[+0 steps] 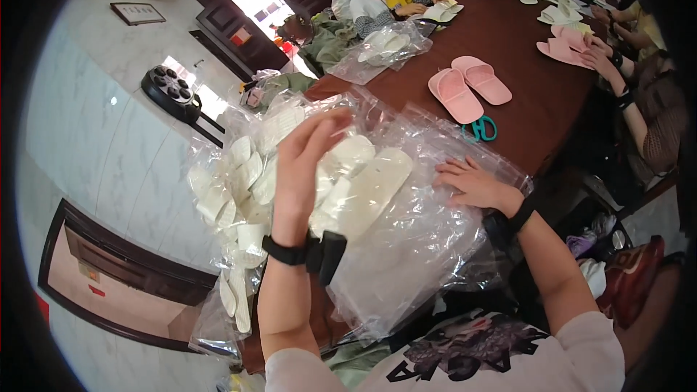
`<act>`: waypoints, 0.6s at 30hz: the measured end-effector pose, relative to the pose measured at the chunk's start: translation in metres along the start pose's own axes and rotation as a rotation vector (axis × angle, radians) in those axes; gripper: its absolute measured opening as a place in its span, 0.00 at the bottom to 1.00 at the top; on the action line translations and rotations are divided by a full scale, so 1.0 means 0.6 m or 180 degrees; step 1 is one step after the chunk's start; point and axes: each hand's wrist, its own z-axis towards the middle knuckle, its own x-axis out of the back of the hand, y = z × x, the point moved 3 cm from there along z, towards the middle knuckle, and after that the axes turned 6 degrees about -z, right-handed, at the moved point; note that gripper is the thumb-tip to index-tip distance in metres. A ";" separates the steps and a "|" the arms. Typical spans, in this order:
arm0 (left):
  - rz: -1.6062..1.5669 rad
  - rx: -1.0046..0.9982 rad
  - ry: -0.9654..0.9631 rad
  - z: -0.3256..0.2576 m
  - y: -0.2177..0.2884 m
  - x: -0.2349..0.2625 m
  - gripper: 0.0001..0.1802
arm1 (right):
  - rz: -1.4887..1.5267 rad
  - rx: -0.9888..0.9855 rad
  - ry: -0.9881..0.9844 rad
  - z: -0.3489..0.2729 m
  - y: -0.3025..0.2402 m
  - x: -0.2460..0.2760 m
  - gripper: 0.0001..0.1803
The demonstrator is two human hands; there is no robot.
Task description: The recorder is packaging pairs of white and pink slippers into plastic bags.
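1. White slipper (367, 189), cream-coloured, lies inside a clear plastic bag (421, 232) at the near end of the brown table (530, 101), sole flat and long axis running toward the near left corner.
2. Left hand (305, 167) is raised over that slipper, fingers bent and drawn together at the tips near the top of the bag; the plastic appears pinched there, but whether the fingers actually close on the film cannot be told. A black wrist strap (294, 252) sits below the hand.
3. Right hand (475, 185) rests palm down on the bag, just right of the slipper, fingers spread and flat; it grips nothing.
4. Left of the slipper, a heap of more white slippers in bags (232, 189) hangs over the near left edge of the table.
5. Teal-handled scissors (481, 129) lie on bare table just beyond the right hand.
6. A pair of pink slippers (468, 87) lies unbagged near the table's middle, well apart from both hands.
7. Another filled clear bag (381, 47) sits toward the far left edge.
8. Other people sit at the far end and along the right edge; one person's hands (592, 54) touch further pink slippers (563, 47) there.
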 end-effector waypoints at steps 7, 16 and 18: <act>0.2720 0.0568 0.1460 -0.137 -0.265 0.200 0.33 | -0.0072 0.0047 0.0029 0.001 -0.009 0.005 0.29; -0.0275 0.1608 0.2310 -0.218 -0.382 0.222 0.28 | 0.0001 -0.0063 -0.0045 -0.002 -0.008 0.009 0.32; -0.0239 0.1472 0.2374 -0.210 -0.372 0.229 0.25 | -0.0023 -0.0065 -0.0061 -0.001 -0.007 0.007 0.32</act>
